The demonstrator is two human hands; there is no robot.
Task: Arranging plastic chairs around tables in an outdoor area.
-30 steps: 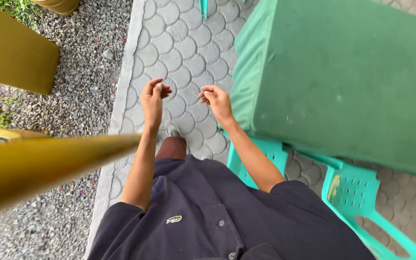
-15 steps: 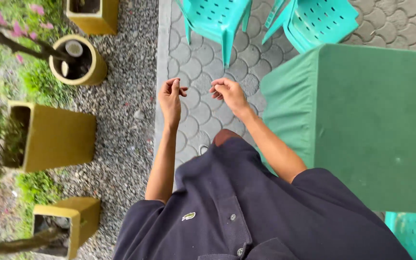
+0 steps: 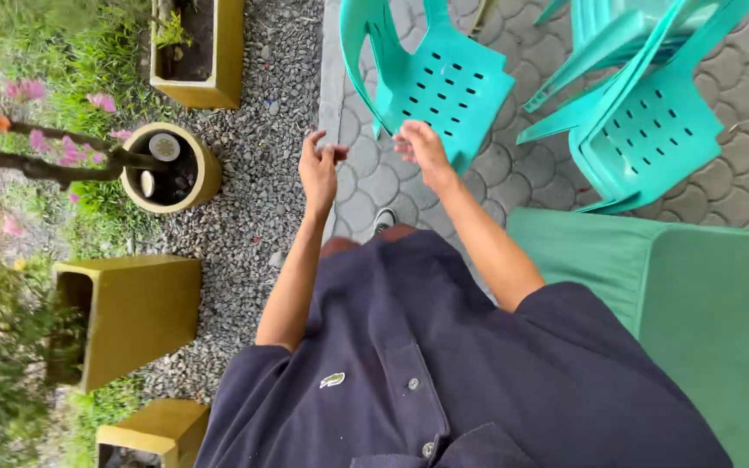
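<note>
Both my arms reach out in front of my dark navy polo shirt [image 3: 409, 373]. My left hand [image 3: 318, 169] has its fingertips pinched against the thumb, and I see nothing in it. A little to its right, my right hand [image 3: 422, 147] is curled with the fingers bent inward; it also shows nothing held. The two hands are a small gap apart, above grey paving stones [image 3: 374, 186]. Just beyond my right hand stands a teal plastic chair [image 3: 444, 78]. The toe of my shoe [image 3: 383, 219] shows below the hands.
A stack of teal plastic chairs [image 3: 643, 113] stands at the right. A table under a green cloth [image 3: 704, 295] is close on my right. A gravel strip [image 3: 253, 156] holds yellow planters [image 3: 132, 316] [image 3: 205, 61], a round pot [image 3: 171, 169] and a flowering shrub [image 3: 19, 147].
The view has swung forward, bringing the teal chairs closer and the planters further into sight. My hands stay raised and close together, fingers still pinched.
</note>
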